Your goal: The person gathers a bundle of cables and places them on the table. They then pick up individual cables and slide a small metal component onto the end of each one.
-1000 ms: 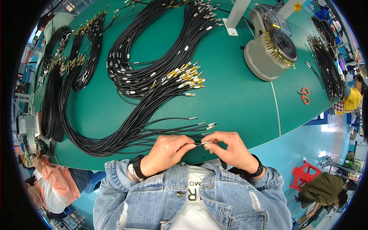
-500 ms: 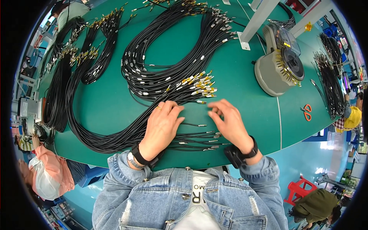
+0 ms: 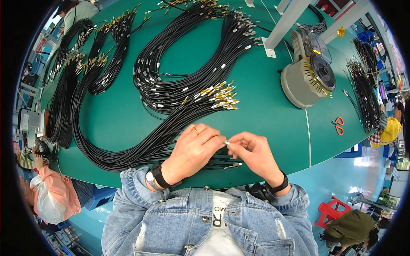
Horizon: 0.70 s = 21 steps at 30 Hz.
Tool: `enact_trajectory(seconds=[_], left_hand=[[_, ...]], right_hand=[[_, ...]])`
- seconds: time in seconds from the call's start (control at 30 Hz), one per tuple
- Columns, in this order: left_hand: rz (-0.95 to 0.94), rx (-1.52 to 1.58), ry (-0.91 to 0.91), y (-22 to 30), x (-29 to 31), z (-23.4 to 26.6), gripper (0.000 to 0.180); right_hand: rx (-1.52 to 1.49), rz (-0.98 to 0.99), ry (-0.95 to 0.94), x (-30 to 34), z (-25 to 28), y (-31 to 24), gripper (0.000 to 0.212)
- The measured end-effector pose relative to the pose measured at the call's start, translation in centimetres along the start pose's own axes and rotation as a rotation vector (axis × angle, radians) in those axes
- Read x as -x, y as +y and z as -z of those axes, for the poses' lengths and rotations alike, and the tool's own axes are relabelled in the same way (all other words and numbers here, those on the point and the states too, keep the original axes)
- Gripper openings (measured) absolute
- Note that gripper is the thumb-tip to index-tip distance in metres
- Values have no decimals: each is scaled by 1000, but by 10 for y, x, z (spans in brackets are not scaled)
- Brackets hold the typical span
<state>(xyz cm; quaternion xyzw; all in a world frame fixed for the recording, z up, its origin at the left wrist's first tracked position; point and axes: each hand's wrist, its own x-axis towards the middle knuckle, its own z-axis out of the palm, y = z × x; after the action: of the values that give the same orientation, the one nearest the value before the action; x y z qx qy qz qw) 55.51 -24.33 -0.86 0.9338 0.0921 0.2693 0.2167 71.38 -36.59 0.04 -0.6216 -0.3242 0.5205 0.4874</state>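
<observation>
A thin black cable's pale tip [image 3: 227, 143] shows between my two hands, close to the table's near edge. My left hand [image 3: 194, 149] is closed around the cable just behind that tip, its fingers hiding most of the length. From the other side my right hand [image 3: 253, 154] pinches the tip between thumb and fingers. Under and below my hands lie several loose black cables with metal ends [image 3: 234, 165]. Beyond them a thick bundle of black cables [image 3: 124, 157] curves across, its white and yellow tagged ends [image 3: 224, 96] fanned out above my hands.
More coiled black cable bundles [image 3: 147, 64] cover the far and left parts of the green table [image 3: 273, 123]. To the right stand a grey round machine [image 3: 301, 85] and orange-handled scissors [image 3: 339, 126]. A metal post [image 3: 284, 27] rises behind. Other people sit around the table.
Both hands have come down toward me and closed together on one cable's end. Half a second ago they were apart, with that tip lying beside the tagged bundle ends.
</observation>
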Motion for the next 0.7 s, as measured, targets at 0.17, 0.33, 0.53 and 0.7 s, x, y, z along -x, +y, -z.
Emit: enact_trajectory(seconds=[0.17,0.33,0.53,0.7], left_hand=[[-54,108,45,5,1,-8,30],[-6,175,35,16,5,-15,26],[40,230,57,24,5,-16,24],[53,273,11,26,7,-18,26]], right_hand=[[-219,-62,-63,18,10,-1,15],[-181,-88,-49,27,16,1,19],[-59,-73,-29,31,17,-1,22],[-17,-68,-41,32,20,6,26]])
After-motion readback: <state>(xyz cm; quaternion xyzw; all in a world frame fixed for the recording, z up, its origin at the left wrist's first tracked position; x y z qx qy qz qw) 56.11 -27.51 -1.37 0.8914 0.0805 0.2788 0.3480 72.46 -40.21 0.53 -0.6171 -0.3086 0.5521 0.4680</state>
